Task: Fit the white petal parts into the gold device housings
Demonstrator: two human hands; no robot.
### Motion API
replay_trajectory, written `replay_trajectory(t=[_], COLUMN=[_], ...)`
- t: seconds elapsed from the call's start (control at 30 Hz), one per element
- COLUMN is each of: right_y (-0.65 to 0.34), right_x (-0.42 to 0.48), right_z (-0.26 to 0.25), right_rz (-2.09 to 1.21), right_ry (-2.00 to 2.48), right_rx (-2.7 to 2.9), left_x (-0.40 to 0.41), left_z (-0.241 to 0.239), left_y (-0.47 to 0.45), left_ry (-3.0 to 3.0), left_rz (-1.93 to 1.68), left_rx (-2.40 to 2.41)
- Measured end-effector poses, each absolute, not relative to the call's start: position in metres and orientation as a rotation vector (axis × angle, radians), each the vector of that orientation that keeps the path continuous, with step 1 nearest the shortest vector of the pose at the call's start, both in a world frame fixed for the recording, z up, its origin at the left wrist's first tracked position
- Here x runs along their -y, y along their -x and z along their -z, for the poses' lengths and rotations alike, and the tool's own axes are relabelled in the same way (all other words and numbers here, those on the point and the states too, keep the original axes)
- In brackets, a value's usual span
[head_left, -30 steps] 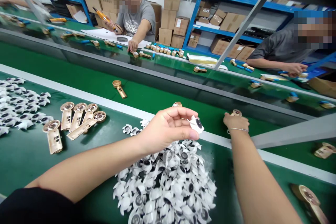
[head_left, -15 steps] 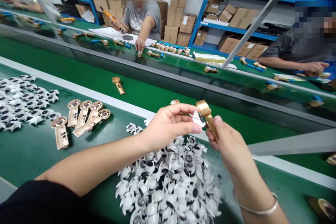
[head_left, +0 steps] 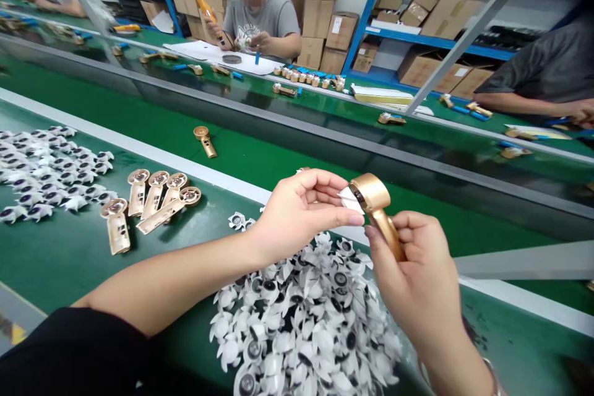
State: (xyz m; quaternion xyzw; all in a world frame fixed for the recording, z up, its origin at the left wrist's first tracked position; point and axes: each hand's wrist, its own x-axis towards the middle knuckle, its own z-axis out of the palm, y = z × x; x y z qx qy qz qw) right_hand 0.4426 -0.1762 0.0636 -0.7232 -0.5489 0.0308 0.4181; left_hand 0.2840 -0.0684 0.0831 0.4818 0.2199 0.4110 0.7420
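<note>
In the head view, my left hand point(head_left: 297, 213) pinches a white fan blade point(head_left: 351, 200) between thumb and fingers. The blade is at the open side of the round head of a gold handheld fan housing point(head_left: 371, 193); whether it touches the housing I cannot tell. My right hand point(head_left: 417, 266) is closed around the housing's handle, holding it tilted with the round head up. Below both hands spreads a heap of loose white fan blades point(head_left: 297, 328) with dark hubs. Several gold fan housings point(head_left: 155, 201) lie open side up to the left of my left forearm.
Rows of white fan blades point(head_left: 51, 173) cover the table's left end. A single gold housing point(head_left: 205, 141) lies on the green belt beyond the white rail point(head_left: 223, 190). A grey metal post point(head_left: 529, 260) juts in at right. Co-workers point(head_left: 264, 12) sit across the line.
My right hand has turned the gold housing so its round head shows more from the side. The co-worker opposite has drawn an arm back from the line. The view has shifted slightly.
</note>
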Motion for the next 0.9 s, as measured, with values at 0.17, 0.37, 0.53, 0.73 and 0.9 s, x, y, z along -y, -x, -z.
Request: replay_trajectory(t=[0.17,0.37,0.53,0.73,0.9], right_y=[-0.447,-0.451,-0.446,-0.452,-0.450], right_x=[0.175,0.180,0.183,0.182,0.184], right_z=[-0.065,-0.063,-0.062,-0.063,-0.064], right_rz=[0.023,0.123,0.269,0.346,0.043], right_ry=[1.781,1.755,1.766,1.789,1.744], right_rx=[1.500,1.517,1.535,1.661,1.532], left_x=[0.065,0.065,0.070,0.070,0.077], left_z=[-0.082,-0.084,-0.082,-0.077,-0.084], left_y=[-0.284,-0.284,-0.285,-0.287,-0.283], left_ry=[-1.054,-0.937,-0.857,-0.878,-1.028], left_rz=[-0.864,-0.799,-0.818,-0.814,-0.930], left_rx=[-0.556,-0.573,-0.483,-0.519,-0.498])
